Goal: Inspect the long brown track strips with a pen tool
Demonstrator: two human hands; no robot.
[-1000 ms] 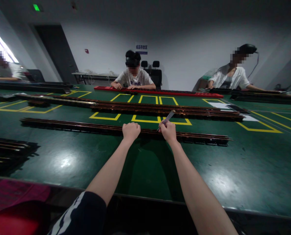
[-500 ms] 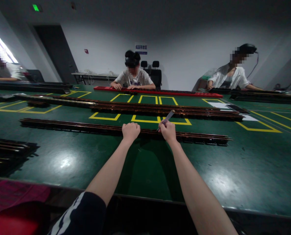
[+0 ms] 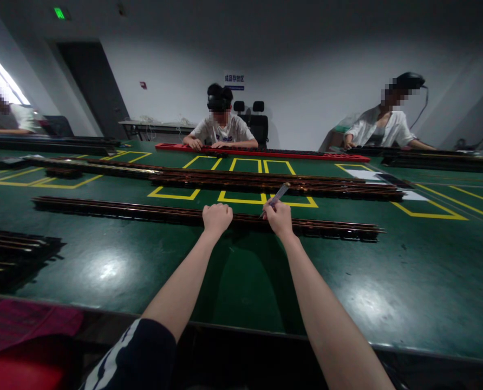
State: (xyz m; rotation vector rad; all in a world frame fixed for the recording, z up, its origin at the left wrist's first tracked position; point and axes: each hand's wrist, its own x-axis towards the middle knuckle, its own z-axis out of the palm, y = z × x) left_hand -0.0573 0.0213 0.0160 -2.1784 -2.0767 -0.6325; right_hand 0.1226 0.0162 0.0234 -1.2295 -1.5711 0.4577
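A long, dark, copper-edged strip assembly point(image 3: 331, 227) lies across the green table in front of me. My left hand point(image 3: 217, 218) is closed over the middle of it, knuckles up, with the fingertips hidden behind the hand. Just to the right, my right hand point(image 3: 279, 218) grips a slim, pale, translucent pen point(image 3: 279, 193). The pen is tilted, its back end pointing up and right and its lower end down at the strip assembly. Exactly where the lower end touches is too small to tell.
Beyond lies another bundle of dark copper strips point(image 3: 266, 180) across yellow floor-style markings. More strips point(image 3: 14, 252) are stacked at the near left. A red rail point(image 3: 306, 155) lies before a person point(image 3: 225, 127) opposite. White paper point(image 3: 363, 174) sits at the right. Two other people sit at the sides.
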